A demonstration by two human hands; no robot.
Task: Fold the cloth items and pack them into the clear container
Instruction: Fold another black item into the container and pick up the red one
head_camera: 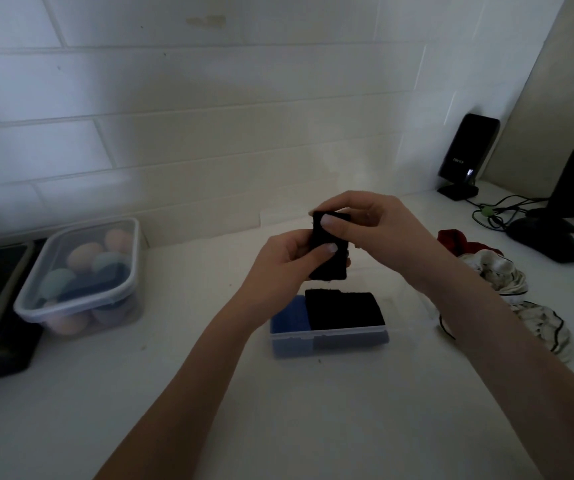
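We hold a small folded black cloth (329,249) above the clear container (327,336), which sits on the white bench (209,393) near the middle of the scene. Our left hand (289,263) has its grip pinched on the cloth's left side, thumb across the front, while our right hand (368,223) grasps the top edge, thumb pressing the upper front. Inside the container lie a folded blue cloth (289,315) at the left and a folded black one (344,310) beside it, touching. To the right, on the bench, lie white cloth items (521,299) with dark trim, and a red cloth (455,239) just beyond them. At the far left stands a lidded plastic box (81,275) holding pastel, egg-shaped things. At the far right corner a dark speaker (467,152) leans by the tiled wall, cables (500,211) trailing near it.
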